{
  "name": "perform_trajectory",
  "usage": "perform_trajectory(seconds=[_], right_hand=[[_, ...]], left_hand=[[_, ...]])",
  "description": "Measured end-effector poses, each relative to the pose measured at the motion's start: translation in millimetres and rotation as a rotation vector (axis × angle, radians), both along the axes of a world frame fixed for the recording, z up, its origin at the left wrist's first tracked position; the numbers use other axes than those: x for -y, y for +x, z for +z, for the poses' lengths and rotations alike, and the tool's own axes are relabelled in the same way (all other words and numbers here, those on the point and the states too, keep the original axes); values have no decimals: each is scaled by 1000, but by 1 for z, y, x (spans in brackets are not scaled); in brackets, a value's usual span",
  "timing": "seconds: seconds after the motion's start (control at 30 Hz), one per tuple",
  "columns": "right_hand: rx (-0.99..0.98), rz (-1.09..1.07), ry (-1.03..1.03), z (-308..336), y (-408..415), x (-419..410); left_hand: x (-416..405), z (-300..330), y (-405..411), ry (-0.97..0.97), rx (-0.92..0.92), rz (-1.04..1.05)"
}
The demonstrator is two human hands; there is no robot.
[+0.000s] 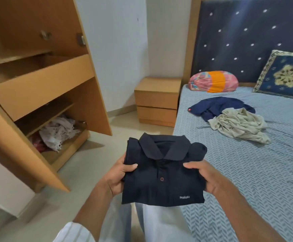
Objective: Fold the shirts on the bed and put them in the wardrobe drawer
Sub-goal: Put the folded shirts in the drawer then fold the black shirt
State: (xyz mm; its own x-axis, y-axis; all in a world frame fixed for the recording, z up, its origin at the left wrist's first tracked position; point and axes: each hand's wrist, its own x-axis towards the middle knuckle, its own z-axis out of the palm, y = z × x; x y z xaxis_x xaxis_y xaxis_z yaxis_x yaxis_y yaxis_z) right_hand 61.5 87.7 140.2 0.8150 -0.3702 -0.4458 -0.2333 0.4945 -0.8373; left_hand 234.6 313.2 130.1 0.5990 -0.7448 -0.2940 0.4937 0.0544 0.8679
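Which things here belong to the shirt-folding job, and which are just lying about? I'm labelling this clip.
Job: folded black polo shirt held by left hand and right hand; navy shirt; beige shirt; open drawer.

Lying about: pillow; cushion; bedside table.

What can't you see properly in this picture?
Head view only:
- Inside of the open drawer: hidden by its own front panel.
- Fingers of the left hand and right hand: tucked under the folded dark polo shirt.
- Clothes on the lower wardrobe shelf: partly cut off by the shelf above.
- Blue shirt on the bed: partly covered by the beige shirt.
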Motion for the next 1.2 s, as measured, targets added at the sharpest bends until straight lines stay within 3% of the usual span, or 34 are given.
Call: perform_trajectory(seconds=[0.03,0.23,0.5,0.6,0.73,1.07,1.2], right_hand=[[-51,33,4,-7,39,-7],[-88,93,0,-6,96,-5],[-207,160,91,-59,274,-2],[-231,223,137,-60,321,-7],[-275,292,204,-16,365,-21],[-336,390,250,226,415,-49],[-318,391,228,294,423,-58]], left_hand=[[-18,-16,32,-10,-55,36],[-33,-27,77,-75,-124,115],[-50,-86,226,-52,-243,239],[-60,-80,258,-58,-264,271],[-77,-24,290,15,-304,334],[-116,213,321,133,-396,390],[-126,275,327,104,-394,389]])
